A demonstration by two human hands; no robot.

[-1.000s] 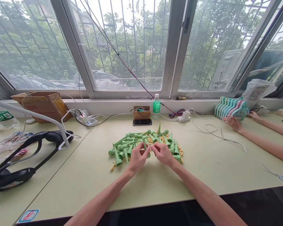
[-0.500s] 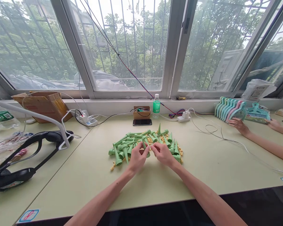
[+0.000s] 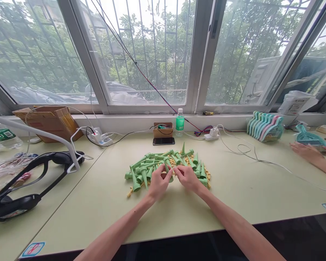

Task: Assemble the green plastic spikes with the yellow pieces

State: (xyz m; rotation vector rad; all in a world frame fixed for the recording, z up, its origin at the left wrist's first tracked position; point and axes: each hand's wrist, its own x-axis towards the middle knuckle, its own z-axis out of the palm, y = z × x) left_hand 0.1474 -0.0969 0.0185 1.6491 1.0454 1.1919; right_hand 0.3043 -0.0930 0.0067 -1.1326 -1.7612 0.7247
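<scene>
My left hand point(image 3: 159, 182) is closed around a green plastic plant-watering spike point(image 3: 167, 168), held in front of the pile. My right hand point(image 3: 189, 178) meets it from the right, thumb and fingers pinched together close to the spike. Whatever sits in that pinch is too small and covered to make out. Behind and around both hands lies a loose heap of similar green spikes point(image 3: 143, 172), with cone points and ribbed caps. Small yellow plastic pieces point(image 3: 129, 192) show under and between them, also at the heap's right edge.
A black phone point(image 3: 163, 141), a small cardboard box point(image 3: 163, 131) and a water bottle point(image 3: 180, 123) stand behind the heap. A black headset point(image 3: 40, 195) lies left. At right are small hangers point(image 3: 265, 127) and a co-worker's hands point(image 3: 309, 152) on a teal dustpan point(image 3: 311, 138).
My hands and the spike have hardly moved. At the far right, the co-worker's hand has left the hangers and moved right to the teal dustpan, which has shifted right and tilted.
</scene>
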